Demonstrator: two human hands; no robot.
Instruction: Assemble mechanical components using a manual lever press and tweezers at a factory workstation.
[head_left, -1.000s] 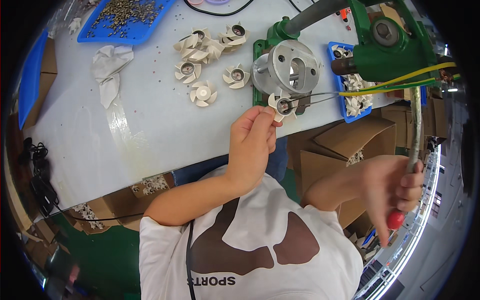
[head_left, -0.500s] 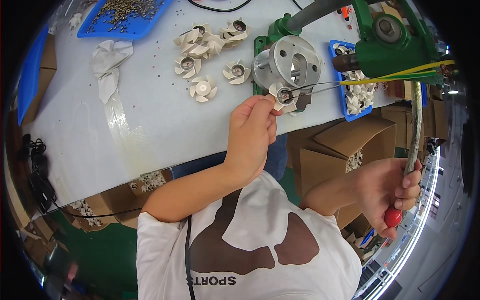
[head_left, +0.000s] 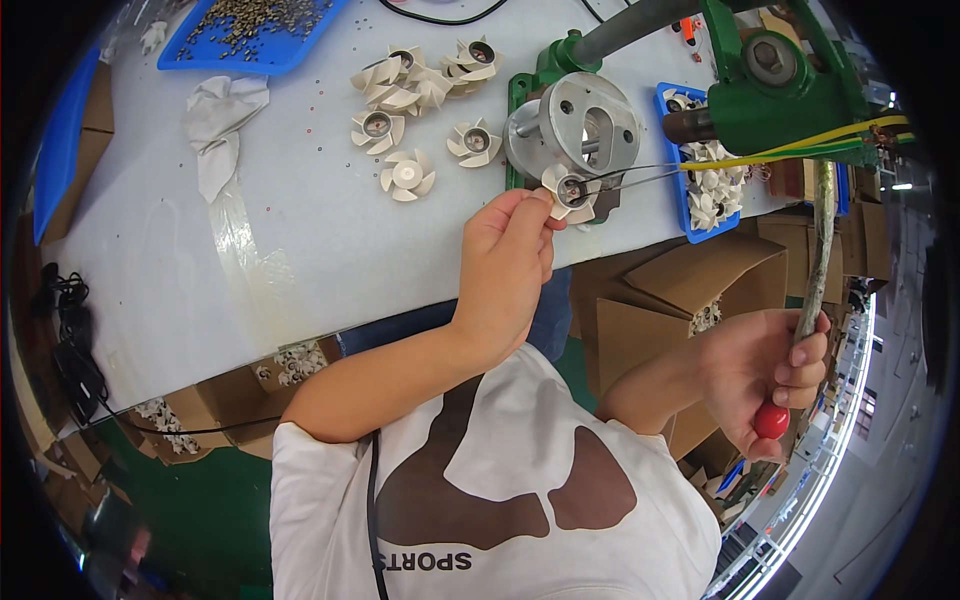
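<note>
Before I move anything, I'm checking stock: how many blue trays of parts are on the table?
2. One tray at upper left, holding metal pieces; a second tray right of the metal disc, holding fans. More may be hidden behind the press.

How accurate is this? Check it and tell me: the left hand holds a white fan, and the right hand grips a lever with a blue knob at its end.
One thing is wrong: the knob at the end of the lever is red, as the head view shows. The left hand does hold a white fan, and the right hand grips the lever.
</note>
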